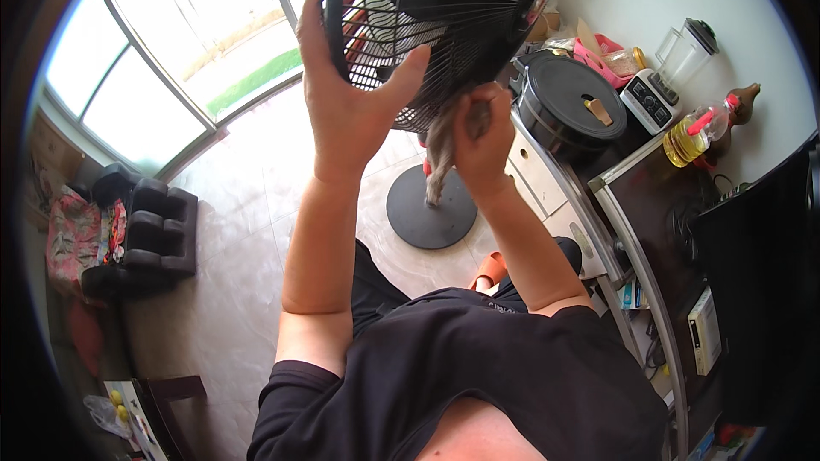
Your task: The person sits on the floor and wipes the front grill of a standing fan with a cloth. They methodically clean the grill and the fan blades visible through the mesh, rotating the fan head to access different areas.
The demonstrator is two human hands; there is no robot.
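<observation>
Before me stands a pedestal fan, its black wire grille (448, 45) tilted at the top of the view. My left hand (352, 102) grips the rim of the grille, thumb spread over the wires and fingers round the outer edge. A greyish, crumpled cloth (441, 150) is bunched in my right hand (483, 134), pressed close to the lower part of the grille. The cloth's loose end hangs down in front of the fan's round black base (432, 218). Behind the cloth most of the fan's pole is hidden.
To the right, a dark-topped cabinet (628, 205) carries a black lidded pot (570, 102), a blender (666, 86), a pink basket (599, 54) and an oil bottle (692, 137). A black massage chair (154, 230) stands left on the tiled floor (237, 307), below large windows (160, 51).
</observation>
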